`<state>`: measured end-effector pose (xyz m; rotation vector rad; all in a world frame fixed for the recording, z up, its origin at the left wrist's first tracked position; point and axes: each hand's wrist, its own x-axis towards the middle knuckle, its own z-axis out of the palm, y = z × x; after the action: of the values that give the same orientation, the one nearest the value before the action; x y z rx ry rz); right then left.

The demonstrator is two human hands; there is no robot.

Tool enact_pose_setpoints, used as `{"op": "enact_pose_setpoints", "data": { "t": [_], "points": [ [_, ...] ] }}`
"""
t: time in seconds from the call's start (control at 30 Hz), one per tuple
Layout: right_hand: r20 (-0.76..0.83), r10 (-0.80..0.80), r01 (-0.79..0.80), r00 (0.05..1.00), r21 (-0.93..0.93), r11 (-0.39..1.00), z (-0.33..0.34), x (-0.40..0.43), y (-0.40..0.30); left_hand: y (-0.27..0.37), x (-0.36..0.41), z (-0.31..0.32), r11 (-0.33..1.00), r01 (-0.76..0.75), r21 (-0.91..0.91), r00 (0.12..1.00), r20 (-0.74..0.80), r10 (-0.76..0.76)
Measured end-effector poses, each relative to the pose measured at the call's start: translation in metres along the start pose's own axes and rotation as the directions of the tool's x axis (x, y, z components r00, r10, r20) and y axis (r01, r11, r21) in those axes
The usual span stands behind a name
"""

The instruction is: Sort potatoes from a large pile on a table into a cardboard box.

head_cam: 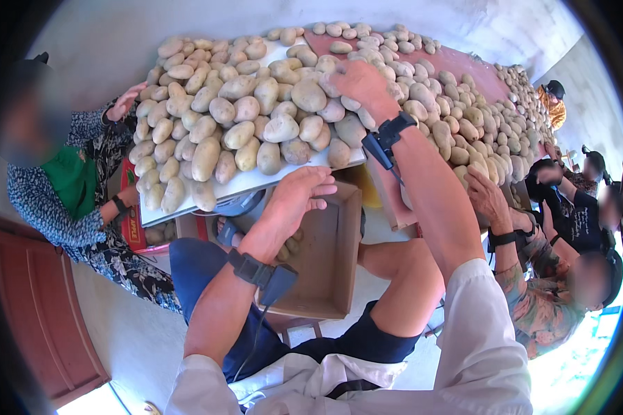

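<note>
Many potatoes (246, 109) lie heaped on a white tabletop (285, 179) in front of me. My right hand (361, 83) is over the pile with its fingers curled down at the potatoes; whether it grips one cannot be told. My left hand (301, 194) is held above the near side of an open cardboard box (345, 249), just off the table edge, fingers spread and no potato in it. Several potatoes (288, 246) lie inside the box at its left. Both my wrists wear black straps with a small device.
At the left a co-worker (57, 192) sits by a red carton (133, 228). Close on the right, another co-worker's hand (488, 194) is at the potatoes. More people sit farther right. A reddish board (457, 67) bears potatoes at the back. A wooden edge (394, 207) borders the table gap.
</note>
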<state>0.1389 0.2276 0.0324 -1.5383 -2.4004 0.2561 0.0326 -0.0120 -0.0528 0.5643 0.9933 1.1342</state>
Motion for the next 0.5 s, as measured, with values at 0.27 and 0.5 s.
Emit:
{"op": "enact_pose_setpoints", "data": {
  "t": [0.27, 0.5],
  "points": [
    [-0.428, -0.126, 0.334, 0.895, 0.456, 0.825, -0.030, -0.087, -0.039, 0.010, -0.010, -0.046, 0.996, -0.049, 0.077, 0.998, -0.029, 0.051],
    [-0.216, -0.039, 0.218, 0.976, 0.928, 0.301, -0.022, -0.176, -0.055, -0.019, -0.019, -0.071, 0.931, 0.112, 0.346, 0.992, -0.095, -0.084]
  ]
}}
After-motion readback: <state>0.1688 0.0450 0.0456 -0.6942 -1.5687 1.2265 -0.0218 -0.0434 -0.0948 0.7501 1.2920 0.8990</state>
